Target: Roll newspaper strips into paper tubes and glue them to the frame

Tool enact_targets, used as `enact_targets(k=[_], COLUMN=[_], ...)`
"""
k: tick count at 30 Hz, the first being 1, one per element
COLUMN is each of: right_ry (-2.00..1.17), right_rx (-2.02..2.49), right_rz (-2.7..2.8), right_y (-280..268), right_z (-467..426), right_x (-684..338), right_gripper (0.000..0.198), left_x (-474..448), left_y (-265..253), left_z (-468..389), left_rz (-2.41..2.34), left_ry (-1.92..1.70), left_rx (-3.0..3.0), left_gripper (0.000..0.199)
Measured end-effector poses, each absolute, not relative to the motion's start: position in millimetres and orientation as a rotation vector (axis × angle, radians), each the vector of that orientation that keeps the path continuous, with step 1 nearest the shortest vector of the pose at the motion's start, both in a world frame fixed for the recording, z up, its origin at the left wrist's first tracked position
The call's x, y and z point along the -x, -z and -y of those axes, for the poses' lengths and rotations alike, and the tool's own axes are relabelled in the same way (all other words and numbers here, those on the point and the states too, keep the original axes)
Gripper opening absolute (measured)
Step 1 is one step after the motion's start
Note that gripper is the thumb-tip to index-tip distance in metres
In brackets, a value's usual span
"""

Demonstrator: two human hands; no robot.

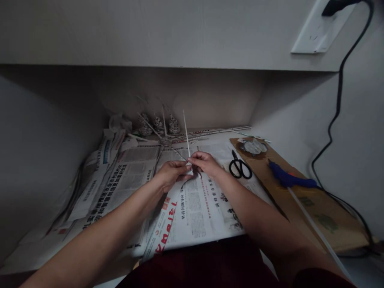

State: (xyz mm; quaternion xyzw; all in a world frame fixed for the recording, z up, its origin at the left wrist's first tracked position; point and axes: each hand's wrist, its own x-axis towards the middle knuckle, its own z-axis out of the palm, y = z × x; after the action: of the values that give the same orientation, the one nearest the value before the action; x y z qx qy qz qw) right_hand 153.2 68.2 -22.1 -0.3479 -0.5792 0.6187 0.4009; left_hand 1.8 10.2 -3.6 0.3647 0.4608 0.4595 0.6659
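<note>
Over the newspaper-covered tabletop, my left hand and my right hand meet, fingertips pinched together. Between them is a small white piece of paper, from which a thin white paper stick points up and away from me. My left fingers grip the paper from the left; my right thumb and forefinger close at the base of the stick. Just behind the hands lies a spoked bundle of rolled paper sticks. A newspaper strip with red characters lies below my left hand.
Black-handled scissors lie right of my hands. Beyond them, a brown board bears a blue glue gun and a clear crumpled lump. Newspaper strips are stacked left. Several small woven pieces stand at the back wall.
</note>
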Motion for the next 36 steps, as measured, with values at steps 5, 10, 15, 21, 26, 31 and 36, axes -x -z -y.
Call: enact_targets(k=[5,10,15,21,26,31,36], right_ry=[-1.599,-1.737,-1.702,-1.644,-1.647,-1.739,-1.67], right_rx=[0.849,0.811,0.785,0.84,0.843,0.751,0.837], right_rz=[1.518,1.514,1.418,1.324,1.338,1.415,1.341], right_y=[20,15,15,18,13,10,9], right_z=[-61,-64,-69,-68,-65,-68,-65], right_x=[-150,-157,-161,-154,-156,-164,-159], right_gripper=[0.039,0.043,0.034,0.032,0.033,0.033,0.034], left_x=[5,1,-1,3,3,0,1], left_y=[13,14,16,23,23,21,20], left_z=[-10,-6,-1,-1,-1,3,5], left_rz=[-1.105,-1.053,-1.092,-1.165,-1.14,-1.111,-1.134], left_ry=[-0.99,-0.928,-0.892,-0.856,-0.838,-0.812,-0.798], left_rx=[-0.877,-0.965,-1.016,-1.15,-1.194,-1.2,-1.254], left_gripper=[0.033,0.034,0.036,0.037,0.035,0.03,0.031])
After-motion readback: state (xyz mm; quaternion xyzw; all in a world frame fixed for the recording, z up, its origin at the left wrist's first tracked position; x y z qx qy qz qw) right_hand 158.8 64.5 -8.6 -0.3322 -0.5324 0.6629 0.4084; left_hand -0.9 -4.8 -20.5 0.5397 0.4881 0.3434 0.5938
